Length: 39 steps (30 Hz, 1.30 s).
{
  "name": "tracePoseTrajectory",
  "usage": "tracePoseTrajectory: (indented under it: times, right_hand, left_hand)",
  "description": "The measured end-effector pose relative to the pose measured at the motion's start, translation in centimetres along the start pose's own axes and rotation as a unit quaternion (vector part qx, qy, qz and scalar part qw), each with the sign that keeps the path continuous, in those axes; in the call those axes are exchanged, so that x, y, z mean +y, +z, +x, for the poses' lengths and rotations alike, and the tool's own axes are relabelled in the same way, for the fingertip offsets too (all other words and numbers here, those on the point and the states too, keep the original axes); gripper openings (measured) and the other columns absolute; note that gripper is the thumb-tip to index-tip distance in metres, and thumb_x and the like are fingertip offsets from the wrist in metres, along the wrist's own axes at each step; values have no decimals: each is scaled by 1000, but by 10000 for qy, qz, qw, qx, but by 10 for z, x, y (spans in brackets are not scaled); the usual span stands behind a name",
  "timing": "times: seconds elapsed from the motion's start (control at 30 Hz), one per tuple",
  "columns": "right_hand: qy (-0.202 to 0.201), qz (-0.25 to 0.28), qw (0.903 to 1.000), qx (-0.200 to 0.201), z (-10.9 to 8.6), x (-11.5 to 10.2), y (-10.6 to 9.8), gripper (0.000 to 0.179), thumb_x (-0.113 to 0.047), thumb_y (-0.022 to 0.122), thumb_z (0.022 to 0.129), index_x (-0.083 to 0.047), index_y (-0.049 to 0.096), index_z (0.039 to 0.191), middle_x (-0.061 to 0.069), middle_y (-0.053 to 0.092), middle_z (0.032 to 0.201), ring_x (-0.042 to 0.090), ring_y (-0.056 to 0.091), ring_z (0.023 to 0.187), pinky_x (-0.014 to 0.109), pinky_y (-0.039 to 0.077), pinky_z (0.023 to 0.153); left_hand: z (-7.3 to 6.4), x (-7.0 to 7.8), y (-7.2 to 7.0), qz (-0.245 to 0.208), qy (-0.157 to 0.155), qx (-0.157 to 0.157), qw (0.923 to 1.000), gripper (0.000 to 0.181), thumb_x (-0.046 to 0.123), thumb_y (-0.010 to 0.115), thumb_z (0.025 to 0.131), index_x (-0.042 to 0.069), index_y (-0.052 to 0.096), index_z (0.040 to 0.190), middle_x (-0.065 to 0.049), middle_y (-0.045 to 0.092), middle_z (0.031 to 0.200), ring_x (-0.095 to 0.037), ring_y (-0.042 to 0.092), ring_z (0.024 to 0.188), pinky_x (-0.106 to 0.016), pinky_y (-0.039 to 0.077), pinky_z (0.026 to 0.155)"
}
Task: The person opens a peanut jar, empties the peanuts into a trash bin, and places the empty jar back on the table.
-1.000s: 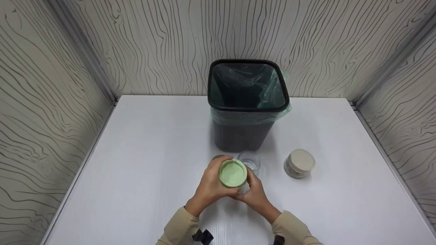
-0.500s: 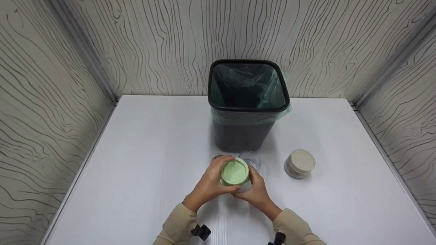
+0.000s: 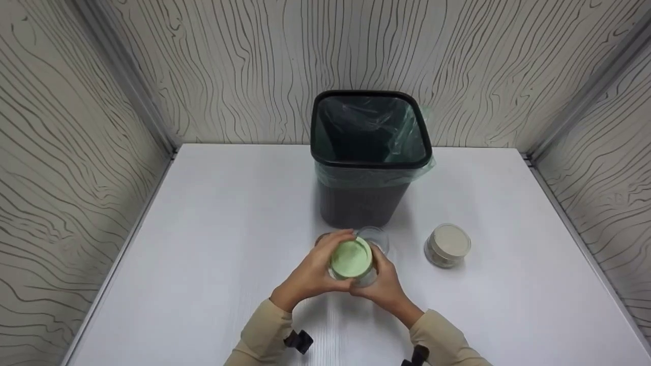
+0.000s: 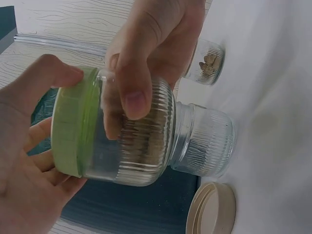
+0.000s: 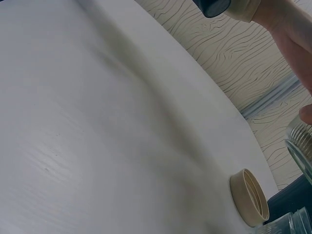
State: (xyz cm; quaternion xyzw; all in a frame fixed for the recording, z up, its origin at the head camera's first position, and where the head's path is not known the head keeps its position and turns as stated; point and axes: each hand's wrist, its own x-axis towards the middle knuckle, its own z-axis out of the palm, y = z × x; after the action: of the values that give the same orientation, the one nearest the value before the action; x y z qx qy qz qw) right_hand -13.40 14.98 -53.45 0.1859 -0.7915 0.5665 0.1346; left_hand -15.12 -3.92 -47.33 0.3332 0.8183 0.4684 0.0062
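Above the table I hold a ribbed glass jar (image 4: 141,151) with a light green lid (image 3: 351,259). Brown contents show through its glass in the left wrist view. My left hand (image 3: 310,274) grips the lid, thumb on one side and fingers on the other. Lower down, my right hand (image 3: 384,287) holds the glass body, its thumb lying along the side. Just beyond the hands stands a lidless clear glass jar (image 4: 207,141). Beside it lies a beige lid (image 4: 222,209), mostly covered by my left hand in the head view.
A dark bin (image 3: 363,206) with a thin green liner stands behind the jars. To the right is another glass jar (image 3: 446,246) with a beige lid and brown contents. Patterned panels (image 3: 244,71) enclose the white table (image 3: 203,229).
The held jar has moved slightly right. My left hand has turned a little around the green lid, its forearm swinging outward to the left. The right hand keeps hold of the glass.
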Motion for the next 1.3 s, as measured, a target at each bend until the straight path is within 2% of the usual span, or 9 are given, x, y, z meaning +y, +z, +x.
tracePoseTrajectory:
  times: [0.33, 0.63, 1.0, 1.13, 1.3]
  right_hand:
    - [-66, -52, 10000, -24, -2, 1, 0, 93, -3, 88, 54, 11, 44, 134, 30, 56, 128, -12, 46, 120, 8, 40, 101]
    - [30, -21, 10000, -33, -1, -1, 0, 89, -4, 88, 56, 9, 46, 133, 27, 57, 128, -11, 47, 120, 9, 41, 101]
    - [201, -23, 9998, -91, -2, -2, 0, 91, -4, 88, 58, 9, 43, 135, 27, 56, 130, -11, 47, 120, 10, 42, 101]
    - [234, 15, 9997, -61, -2, -3, 0, 90, -4, 88, 58, 9, 44, 135, 27, 56, 130, -12, 46, 120, 9, 41, 101]
    - [67, -140, 9998, 113, -1, -4, 1, 88, -3, 88, 57, 10, 46, 133, 28, 58, 127, -11, 47, 119, 8, 42, 99]
  left_hand:
    - [-1, -1, 1, 211, 191, 240, 9993, 77, 20, 84, 69, 9, 48, 136, -8, 51, 141, -24, 46, 135, -39, 43, 112]
    - [-1, -1, 1, 63, 255, 343, 9991, 78, 21, 85, 68, 5, 49, 136, -9, 53, 139, -25, 48, 133, -39, 43, 111]
    - [-1, -1, 2, -184, 63, 360, 9992, 79, 23, 86, 69, 9, 49, 137, -7, 55, 137, -22, 49, 129, -40, 45, 108]
    - [0, -2, 3, -200, 94, 469, 9987, 78, 22, 87, 68, 8, 50, 136, -7, 56, 135, -23, 50, 128, -39, 45, 108]
    - [1, -1, 6, -78, 179, 723, 9972, 75, 23, 87, 68, 7, 53, 132, -8, 57, 134, -24, 51, 127, -40, 46, 107]
